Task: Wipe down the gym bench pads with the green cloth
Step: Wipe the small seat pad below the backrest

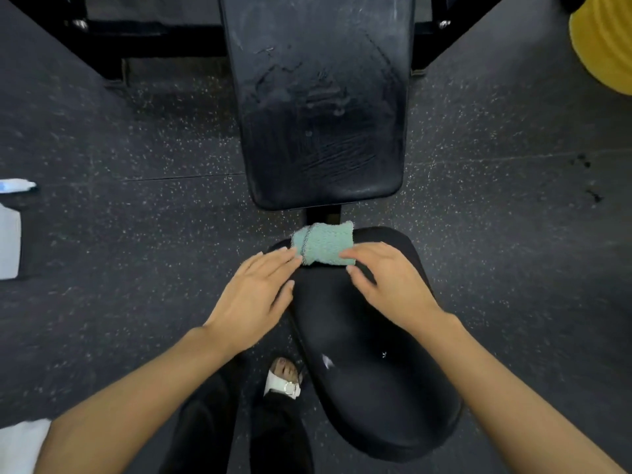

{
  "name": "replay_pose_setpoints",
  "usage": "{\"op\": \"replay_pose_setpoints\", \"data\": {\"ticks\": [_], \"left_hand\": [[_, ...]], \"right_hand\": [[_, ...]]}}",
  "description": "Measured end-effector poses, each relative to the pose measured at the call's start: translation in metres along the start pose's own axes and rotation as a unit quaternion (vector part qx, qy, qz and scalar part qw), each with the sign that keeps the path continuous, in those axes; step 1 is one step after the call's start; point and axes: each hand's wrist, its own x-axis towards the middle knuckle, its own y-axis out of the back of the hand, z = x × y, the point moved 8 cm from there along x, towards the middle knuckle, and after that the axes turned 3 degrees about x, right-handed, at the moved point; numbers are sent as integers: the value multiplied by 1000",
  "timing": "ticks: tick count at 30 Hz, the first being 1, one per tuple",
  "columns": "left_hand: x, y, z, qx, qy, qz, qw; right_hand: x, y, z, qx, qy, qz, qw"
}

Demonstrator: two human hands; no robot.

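A folded green cloth [323, 242] lies on the far end of the black seat pad [369, 364]. Beyond it stretches the long black back pad [321, 107], its surface streaked with wet smears. My left hand [256, 295] reaches in from the left with straight fingers, the fingertips touching the cloth's left edge. My right hand [386, 285] comes from the right, its straight fingers resting on the cloth's near right corner. Neither hand grips the cloth.
A white spray bottle [10, 230] stands at the far left on the speckled rubber floor. A yellow ribbed object [605, 42] sits at the top right. Black frame bars [102, 39] flank the back pad. My sandalled foot [285, 378] is left of the seat.
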Motion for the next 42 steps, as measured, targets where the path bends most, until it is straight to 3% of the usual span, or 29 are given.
{"op": "replay_pose_setpoints", "data": {"ticks": [2,4,7,12,15,18,21,29,32,34,37,40,42], "left_hand": [[4,-15,-6,-38,20,-62,997],[8,-40,-6,-61,11,-133,989],[13,-54,-9,-62,6,-123,990],[15,-53,-33,-53,39,-85,994],[22,-58,-59,-37,92,-86,991],[27,-63,-66,-42,87,-104,990],[27,-64,-66,-40,82,-111,990],[27,-62,-62,-53,82,-109,989],[27,-63,-61,-53,81,-113,989],[27,-63,-60,-54,82,-115,989],[26,-65,-59,-60,82,-114,988],[25,-69,-59,-63,79,-120,988],[26,-70,-59,-65,78,-119,988]], "right_hand": [[26,-17,0,21,9,-19,1000],[54,-50,10,54,-30,-109,992],[89,-95,36,-27,-97,-229,968],[105,-106,43,-122,-46,-219,967],[91,-108,49,-76,-53,-247,965],[91,-105,52,-36,-45,-232,971],[100,-100,51,-62,-27,-177,982],[35,-55,10,-82,89,-150,981],[37,-49,9,42,10,-143,989],[51,-60,13,52,-24,-134,989],[60,-92,17,-15,-66,-187,980],[53,-112,23,-111,-121,-271,949],[55,-115,17,-121,-131,-279,943]]}}
